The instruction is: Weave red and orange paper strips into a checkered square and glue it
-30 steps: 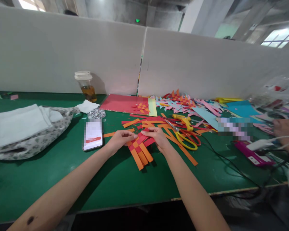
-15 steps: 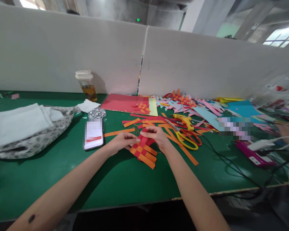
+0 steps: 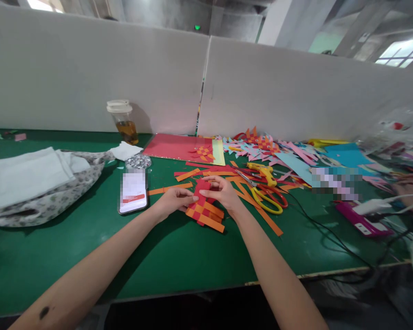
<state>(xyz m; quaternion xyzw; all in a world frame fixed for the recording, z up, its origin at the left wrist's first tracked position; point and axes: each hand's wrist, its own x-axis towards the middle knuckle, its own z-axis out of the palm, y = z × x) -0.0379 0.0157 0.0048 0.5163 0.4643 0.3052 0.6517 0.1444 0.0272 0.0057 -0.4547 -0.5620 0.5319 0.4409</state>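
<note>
Both hands hold a woven piece of red and orange paper strips (image 3: 203, 213) just above the green table. My left hand (image 3: 175, 200) pinches its left edge between thumb and fingers. On the other side, my right hand (image 3: 223, 195) grips the red strips at the upper part, thumb in front and fingers curled behind. Loose orange strip ends stick out to the lower right. Behind the hands lie loose orange paper strips (image 3: 261, 215) and red ones. Scissors (image 3: 266, 201) with yellow and red handles rest to the right, beside a yellow glue gun (image 3: 264, 172).
Left of the hands are a phone (image 3: 133, 192), a lidded cup (image 3: 124, 121) and a patterned cloth bag (image 3: 55, 197). A woven paper fish (image 3: 203, 153) lies on red sheets (image 3: 172, 145). At right are a purple power strip (image 3: 361, 220), cables and another person's hand (image 3: 411, 188).
The woven piece has turned slightly in my hands, so its red strips stand more upright and its orange ends have risen a little. Both hands keep their hold.
</note>
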